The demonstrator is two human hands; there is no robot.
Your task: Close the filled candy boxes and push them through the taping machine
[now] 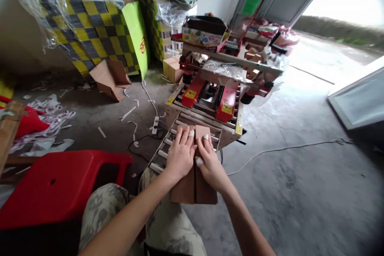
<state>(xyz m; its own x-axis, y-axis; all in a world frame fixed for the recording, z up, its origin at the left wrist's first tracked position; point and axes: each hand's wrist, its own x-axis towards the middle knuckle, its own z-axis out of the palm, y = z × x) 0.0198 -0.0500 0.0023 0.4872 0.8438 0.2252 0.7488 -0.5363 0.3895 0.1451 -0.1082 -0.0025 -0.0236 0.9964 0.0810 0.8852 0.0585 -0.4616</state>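
A brown cardboard box lies in front of me at the near end of a roller conveyor. Its two top flaps are folded down, with a narrow dark gap running between them. My left hand rests flat on the left flap, fingers stretched forward. On the right flap lies my right hand, its fingers extended and white wraps on some fingertips. Neither hand grips anything. Beyond the box stands a box-sealing machine with red side belts and a crossbar above.
A red plastic stool is at my left. Yellow-and-black taped cartons stand behind, near an open cardboard box. A power strip and cables lie on the floor, with scattered paper strips. An open doorway is at right.
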